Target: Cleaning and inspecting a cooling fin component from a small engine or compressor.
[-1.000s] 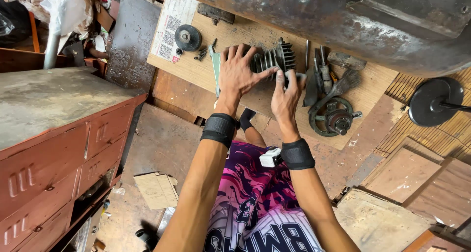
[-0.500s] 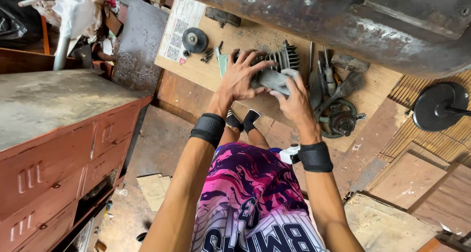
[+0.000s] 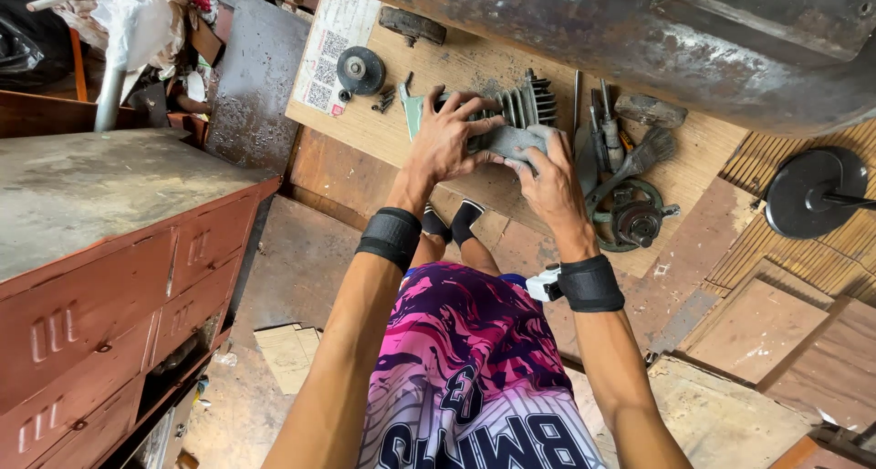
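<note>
Left hand [image 3: 449, 139] lies with fingers spread flat over a finned engine cylinder [image 3: 520, 113] at upper centre of the frame. Right hand [image 3: 550, 184] is clamped around the grey lower end of the same cylinder. The cylinder rests on a wooden board [image 3: 474, 67]. Just right of it lie hand tools [image 3: 602, 136], a brush [image 3: 643, 154] and a round flywheel part [image 3: 636, 218]. At the board's upper left lies a dark pulley disc [image 3: 359, 70]. A rusty metal cabinet [image 3: 100, 250] fills the left of the frame.
</note>
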